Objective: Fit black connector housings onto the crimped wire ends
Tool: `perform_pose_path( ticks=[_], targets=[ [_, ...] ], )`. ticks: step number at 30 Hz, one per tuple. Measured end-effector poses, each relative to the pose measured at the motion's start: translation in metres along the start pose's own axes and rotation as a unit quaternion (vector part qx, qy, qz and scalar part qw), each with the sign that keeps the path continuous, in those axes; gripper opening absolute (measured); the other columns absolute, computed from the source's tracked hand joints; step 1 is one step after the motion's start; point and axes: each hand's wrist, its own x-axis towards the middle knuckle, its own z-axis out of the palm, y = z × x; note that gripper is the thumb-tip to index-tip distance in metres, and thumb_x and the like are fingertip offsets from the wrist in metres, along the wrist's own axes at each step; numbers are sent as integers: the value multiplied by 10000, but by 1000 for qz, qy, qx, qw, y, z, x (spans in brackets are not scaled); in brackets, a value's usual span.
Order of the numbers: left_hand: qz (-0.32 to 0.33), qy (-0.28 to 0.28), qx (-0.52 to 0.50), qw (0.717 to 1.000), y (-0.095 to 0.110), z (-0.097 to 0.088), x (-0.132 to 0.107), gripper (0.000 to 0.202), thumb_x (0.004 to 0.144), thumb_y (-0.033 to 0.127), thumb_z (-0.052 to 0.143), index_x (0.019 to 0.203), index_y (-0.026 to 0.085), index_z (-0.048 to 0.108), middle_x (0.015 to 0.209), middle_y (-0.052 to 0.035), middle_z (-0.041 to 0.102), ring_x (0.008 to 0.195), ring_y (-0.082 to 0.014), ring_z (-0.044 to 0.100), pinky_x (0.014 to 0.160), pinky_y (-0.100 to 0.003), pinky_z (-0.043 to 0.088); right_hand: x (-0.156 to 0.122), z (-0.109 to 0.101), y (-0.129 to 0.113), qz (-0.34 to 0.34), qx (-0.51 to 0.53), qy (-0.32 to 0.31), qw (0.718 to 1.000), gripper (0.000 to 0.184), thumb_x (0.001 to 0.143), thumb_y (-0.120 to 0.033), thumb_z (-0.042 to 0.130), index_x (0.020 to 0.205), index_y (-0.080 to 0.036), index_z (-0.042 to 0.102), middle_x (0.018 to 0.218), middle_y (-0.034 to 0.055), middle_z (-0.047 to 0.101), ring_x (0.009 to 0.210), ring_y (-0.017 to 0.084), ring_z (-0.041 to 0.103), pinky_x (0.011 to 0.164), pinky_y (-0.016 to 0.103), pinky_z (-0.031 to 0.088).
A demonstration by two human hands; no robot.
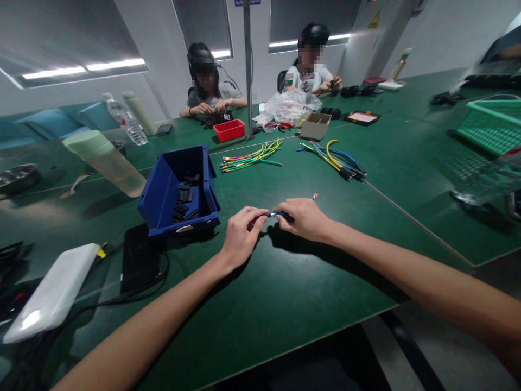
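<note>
Left hand: I see my left hand closed in a pinch on a small dark piece at the near tip of a short blue wire.
Right hand: my right hand grips the same wire, fingers curled over it.
Wire: held just above the green mat table, its far tip poking out past my right knuckles.
Progress: I judge this wire mid-fitting; a blue plastic bin just left holds many black sleeves.
Left to do: a yellow-green wire bundle and a blue-yellow wire bundle lie beyond, well apart; I cannot tell which is finished.
Room: two people work across the table, near a red tray.
</note>
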Motion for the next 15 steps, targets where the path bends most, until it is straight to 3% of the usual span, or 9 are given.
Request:
perform_pose_path(
  ticks=[5, 10, 15],
  targets=[
    [-69, -8, -72, 995, 1, 2, 0, 254, 902, 345, 559, 1024, 184, 713, 960, -71, 676, 731, -130, 612, 585, -225, 484, 1, -3, 2, -37, 4, -13, 999, 245, 891, -219, 469, 980, -150, 687, 744, 56, 681, 629, 134, 558, 601, 255, 318],
    [-175, -12, -159, 972, 7, 8, -2, 321, 878, 390, 576, 1053, 148, 694, 703, -14, 605, 519, -84, 496, 428, -186, 366, 0, -7, 2, -70, -22, -24, 997, 247, 930, -237, 455, 984, -137, 675, 755, 63, 680, 649, 140, 567, 597, 263, 300],
    [-144, 0, -146, 979, 5, 12, -5, 276, 880, 349, 584, 1045, 164, 704, 831, -36, 632, 561, -72, 514, 460, -182, 385, 0, -9, 0, -74, -28, -53, 995, 264, 965, -267, 434, 998, -143, 665, 796, 71, 687, 680, 142, 575, 605, 262, 297]
  ],
)
